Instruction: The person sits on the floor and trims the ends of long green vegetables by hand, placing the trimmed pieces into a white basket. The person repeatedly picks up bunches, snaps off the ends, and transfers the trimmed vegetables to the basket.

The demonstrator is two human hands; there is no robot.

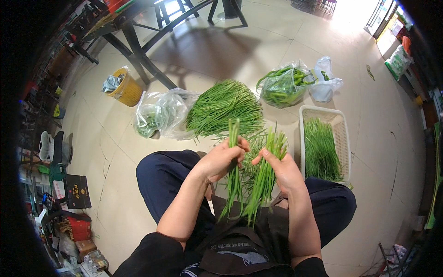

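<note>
Over my lap, my left hand [225, 157] is closed around a thin bunch of garlic chives [234, 180]. My right hand [278, 164] grips a thicker bunch of chives [261, 187], with its pale cut ends upward. The hands are a little apart. Beyond them a large pile of chives [225, 107] lies on the tiled floor. Loose trimmings [254, 152] are scattered on the floor, partly hidden by the hands and bunches. To the right stands a white plastic basket [342, 128] with chives [320, 150] laid lengthwise in it.
Left of the pile lie clear plastic bags [168, 112] with greens inside, and a yellow basket [128, 91]. A bag of green peppers [285, 85] and a white plastic bag [325, 85] stand beyond the white basket. Wooden table legs [138, 52] rise at the upper left.
</note>
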